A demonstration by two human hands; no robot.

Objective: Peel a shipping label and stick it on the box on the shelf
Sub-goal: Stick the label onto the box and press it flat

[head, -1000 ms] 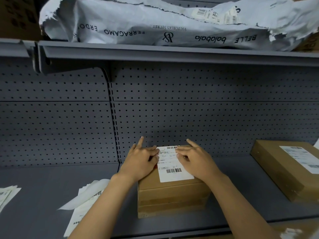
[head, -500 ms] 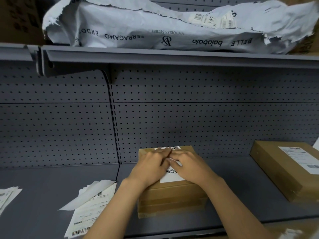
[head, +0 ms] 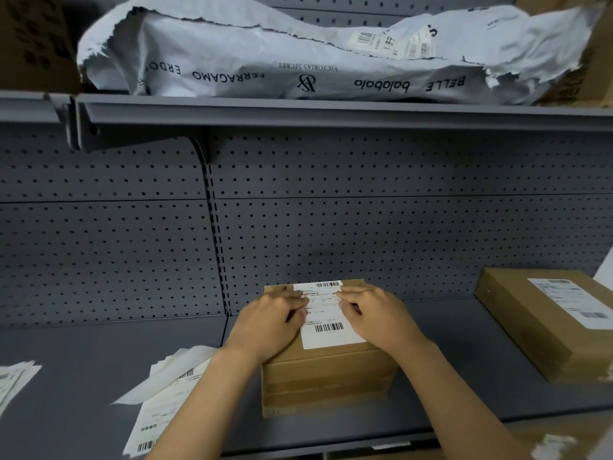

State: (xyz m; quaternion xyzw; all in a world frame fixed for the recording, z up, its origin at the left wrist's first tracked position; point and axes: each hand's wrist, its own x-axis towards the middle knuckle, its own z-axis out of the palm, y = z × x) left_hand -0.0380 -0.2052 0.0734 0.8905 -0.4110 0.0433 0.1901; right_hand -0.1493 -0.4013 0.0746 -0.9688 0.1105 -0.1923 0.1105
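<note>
A brown cardboard box [head: 326, 381] stands on the grey shelf [head: 99, 360] in the middle. A white shipping label [head: 328, 333] with barcodes lies flat on the box top. My left hand [head: 272, 322] rests palm down on the label's left edge and the box top, fingers flat. My right hand [head: 374, 315] presses flat on the label's right edge. Neither hand grips anything. The label's middle and both barcodes show between my hands.
A stack of label sheets with a loose backing strip [head: 166, 403] lies left of the box. More sheets [head: 13, 381] sit at the far left. A second labelled box [head: 544, 323] stands at the right. A torn grey mailer bag [head: 298, 54] fills the upper shelf.
Half a second ago my hands met over the label's centre. They have slid apart to its left and right edges, uncovering the middle of the label.
</note>
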